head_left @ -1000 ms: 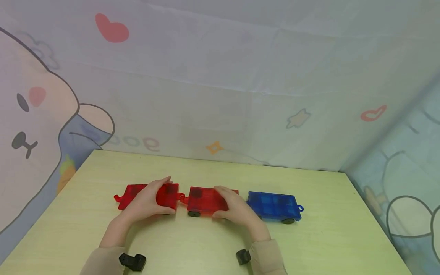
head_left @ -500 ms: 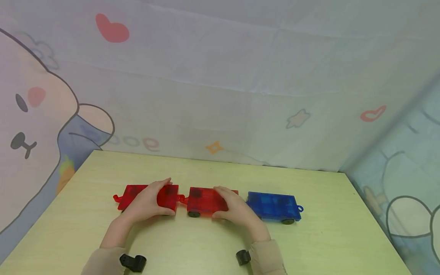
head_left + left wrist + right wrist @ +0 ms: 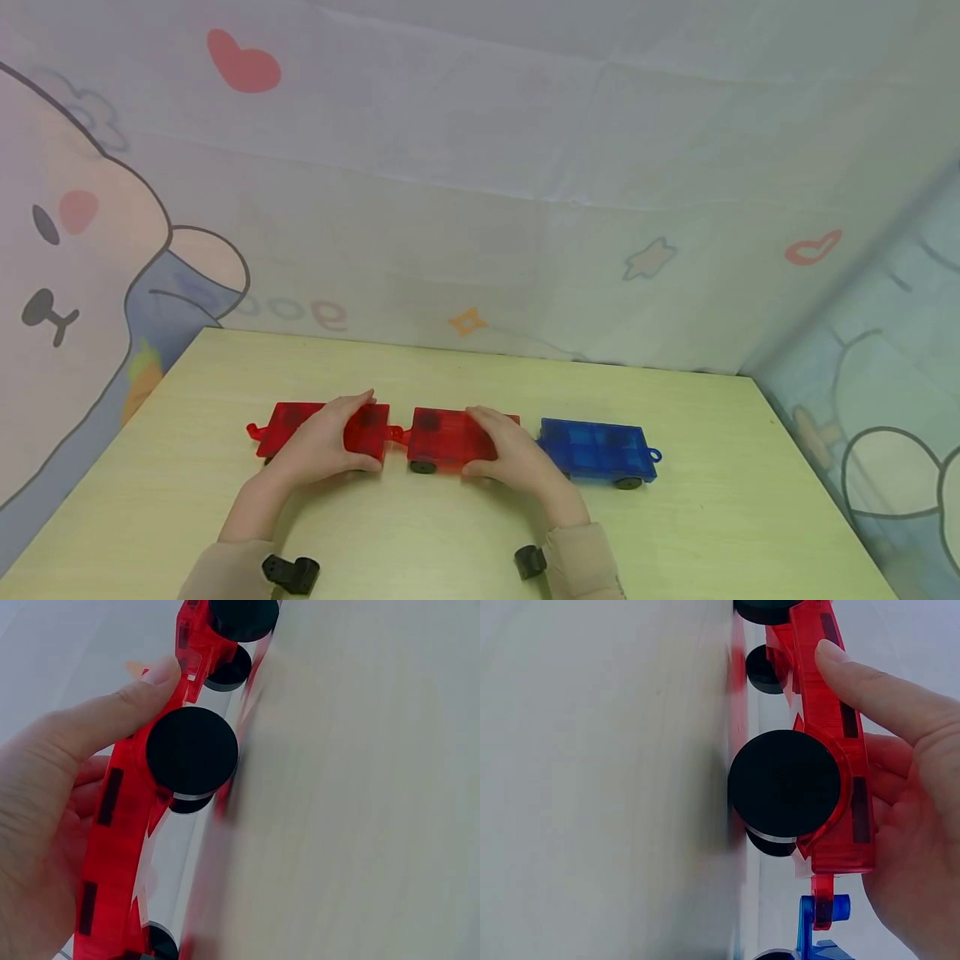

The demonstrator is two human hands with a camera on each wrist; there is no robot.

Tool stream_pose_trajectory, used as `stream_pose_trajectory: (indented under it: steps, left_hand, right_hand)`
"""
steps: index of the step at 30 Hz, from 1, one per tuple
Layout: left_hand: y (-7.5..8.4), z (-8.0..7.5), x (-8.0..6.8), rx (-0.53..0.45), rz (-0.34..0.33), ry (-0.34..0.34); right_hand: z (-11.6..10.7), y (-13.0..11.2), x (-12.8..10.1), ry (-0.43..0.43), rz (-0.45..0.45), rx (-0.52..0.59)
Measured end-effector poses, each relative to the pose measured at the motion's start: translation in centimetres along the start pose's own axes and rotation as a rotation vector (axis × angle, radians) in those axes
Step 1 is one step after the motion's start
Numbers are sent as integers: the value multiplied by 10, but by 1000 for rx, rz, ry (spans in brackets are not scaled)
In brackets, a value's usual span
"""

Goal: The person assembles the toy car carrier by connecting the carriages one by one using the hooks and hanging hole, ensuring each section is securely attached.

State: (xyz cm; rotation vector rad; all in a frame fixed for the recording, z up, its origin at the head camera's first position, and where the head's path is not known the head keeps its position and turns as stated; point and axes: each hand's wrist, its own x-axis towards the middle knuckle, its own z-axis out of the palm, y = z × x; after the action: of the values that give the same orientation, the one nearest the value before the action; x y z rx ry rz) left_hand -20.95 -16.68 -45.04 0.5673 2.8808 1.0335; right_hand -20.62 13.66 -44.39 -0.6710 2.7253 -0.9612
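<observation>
Three toy train cars of translucent plastic with black wheels stand in a row in the head view. My left hand (image 3: 318,442) grips the left red train car (image 3: 292,417) from above, thumb on its near side and fingers over the far side. Around the right part of the middle red train car (image 3: 435,433), my right hand (image 3: 517,454) holds in the same way. Hook and ring of the two red cars meet between my hands. At the right is the blue train car (image 3: 596,446). A red coupling (image 3: 823,900) meets the blue ring (image 3: 806,922) in the right wrist view.
The cars stand on a pale wooden table (image 3: 420,542). A light cloth backdrop (image 3: 450,167) with printed cartoon figures rises behind the table, and another printed cloth (image 3: 892,350) hangs at the right. Each wrist carries a small black device (image 3: 292,573).
</observation>
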Motion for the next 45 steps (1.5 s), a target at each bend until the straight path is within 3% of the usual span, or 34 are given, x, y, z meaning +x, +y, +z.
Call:
stream_pose_trajectory:
  steps: [31, 45]
  left_hand:
    - [1, 0, 0, 44, 3, 2]
    - [5, 2, 4, 83, 53, 1]
  right_hand:
    - [-1, 1, 2, -5, 7, -7]
    - [-11, -1, -1, -11, -9, -65]
